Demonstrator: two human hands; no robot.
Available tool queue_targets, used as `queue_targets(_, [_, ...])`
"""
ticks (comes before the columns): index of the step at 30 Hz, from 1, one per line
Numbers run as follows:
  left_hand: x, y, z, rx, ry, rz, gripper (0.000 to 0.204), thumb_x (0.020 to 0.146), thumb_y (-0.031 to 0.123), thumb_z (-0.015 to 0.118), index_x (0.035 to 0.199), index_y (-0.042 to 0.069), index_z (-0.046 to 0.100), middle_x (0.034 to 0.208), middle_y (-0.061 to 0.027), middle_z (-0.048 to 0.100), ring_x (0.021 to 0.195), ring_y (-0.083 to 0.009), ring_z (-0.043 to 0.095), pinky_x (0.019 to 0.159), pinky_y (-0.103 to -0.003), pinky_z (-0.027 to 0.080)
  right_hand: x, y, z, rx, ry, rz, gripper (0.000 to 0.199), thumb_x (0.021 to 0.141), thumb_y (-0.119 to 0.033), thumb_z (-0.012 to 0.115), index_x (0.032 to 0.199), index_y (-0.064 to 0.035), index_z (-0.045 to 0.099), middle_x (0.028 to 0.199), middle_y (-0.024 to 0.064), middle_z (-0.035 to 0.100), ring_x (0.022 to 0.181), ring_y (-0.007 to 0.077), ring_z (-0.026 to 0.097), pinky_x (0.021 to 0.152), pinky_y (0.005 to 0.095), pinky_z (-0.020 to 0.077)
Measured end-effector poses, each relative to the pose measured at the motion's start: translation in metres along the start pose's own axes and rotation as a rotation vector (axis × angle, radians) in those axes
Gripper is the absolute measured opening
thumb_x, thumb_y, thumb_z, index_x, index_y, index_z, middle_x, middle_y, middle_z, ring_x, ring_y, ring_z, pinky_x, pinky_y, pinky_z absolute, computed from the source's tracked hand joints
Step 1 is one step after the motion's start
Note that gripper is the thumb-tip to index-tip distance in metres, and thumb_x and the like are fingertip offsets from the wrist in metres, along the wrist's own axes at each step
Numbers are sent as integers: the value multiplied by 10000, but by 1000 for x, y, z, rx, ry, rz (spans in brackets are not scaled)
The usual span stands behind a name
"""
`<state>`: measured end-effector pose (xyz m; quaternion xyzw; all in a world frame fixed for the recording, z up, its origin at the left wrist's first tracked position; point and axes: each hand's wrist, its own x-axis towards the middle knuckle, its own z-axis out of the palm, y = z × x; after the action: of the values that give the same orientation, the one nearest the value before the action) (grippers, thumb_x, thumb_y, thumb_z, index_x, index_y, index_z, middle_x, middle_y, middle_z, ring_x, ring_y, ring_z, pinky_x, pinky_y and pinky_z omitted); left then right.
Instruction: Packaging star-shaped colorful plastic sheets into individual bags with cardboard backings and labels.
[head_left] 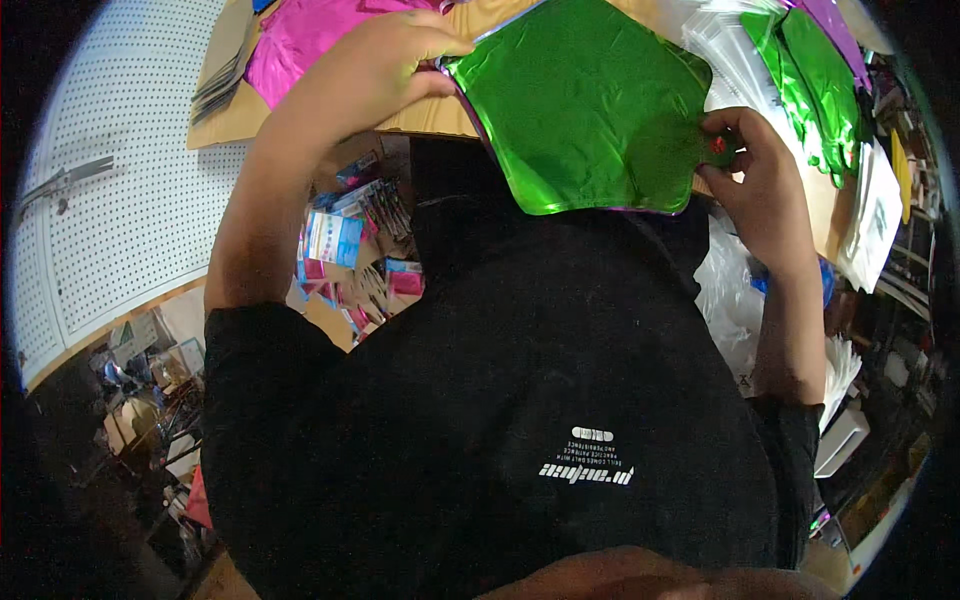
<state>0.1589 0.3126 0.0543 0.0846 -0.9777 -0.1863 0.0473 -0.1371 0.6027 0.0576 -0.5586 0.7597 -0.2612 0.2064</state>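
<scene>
Broadly, the largest thing around me is the pale perforated panel, well to the left of the green foil shape that I hold. Next comes the table, which shows beneath and to the left of the green foil shape. That shape, blunt-cornered and faintly wrinkled, is stretched between my two hands at the table's near side, its lower edge showing in front of my black shirt. Down and left of it lies a heap of small packets, pink, blue and white. To its upper left is crumpled pink foil; to its right are translucent sleeves, and past those, more green foil pieces.

My left hand pinches its upper-left corner between thumb and fingers; my right hand has the fingers curled tight on its right-hand corner. A tiny red spot shows by my right fingertips; what it is, I cannot tell.

As I judge it, the thin foil could crease or tear at a corner if I pulled my hands apart too hard. Being slick, it could also slip if either pinch eased, and a low, loose edge could then slide off toward the packets.
</scene>
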Motion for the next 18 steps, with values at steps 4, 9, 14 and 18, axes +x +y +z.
queue_targets(4, [1, -1, 0, 71, -26, 30, 337, 874, 159, 776, 1167, 1, 727, 1161, -146, 707, 1086, -334, 676, 956, -410, 530, 0, 2, 1, 15, -1, 4, 407, 848, 114, 717, 1226, 4, 614, 1086, 72, 660, 884, 119, 644, 807, 282, 551])
queue_targets(9, [1, 5, -2, 70, 32, 63, 287, 879, 159, 770, 1119, 3, 744, 1121, -140, 713, 1066, -329, 678, 936, -408, 533, -2, 3, 2, 104, 2, 20, 432, 855, 124, 710, 1259, 8, 607, 1112, 76, 659, 886, 116, 652, 811, 272, 552])
queue_targets(14, [-3, -2, 4, 91, -13, 39, 247, 883, 148, 764, 1080, -1, 750, 1118, -126, 711, 1056, -311, 679, 918, -402, 537, -2, 7, 3, 132, -30, 47, 492, 854, 146, 698, 1315, 17, 583, 1162, 87, 662, 970, 131, 670, 863, 284, 561])
queue_targets(18, [-3, -1, 6, 82, 16, 51, 222, 888, 143, 757, 1056, -2, 751, 1103, -121, 711, 1044, -305, 682, 908, -397, 542, -5, 3, 5, 316, -29, 84, 543, 852, 159, 687, 1362, 21, 561, 1243, 102, 651, 1070, 140, 660, 920, 290, 559])
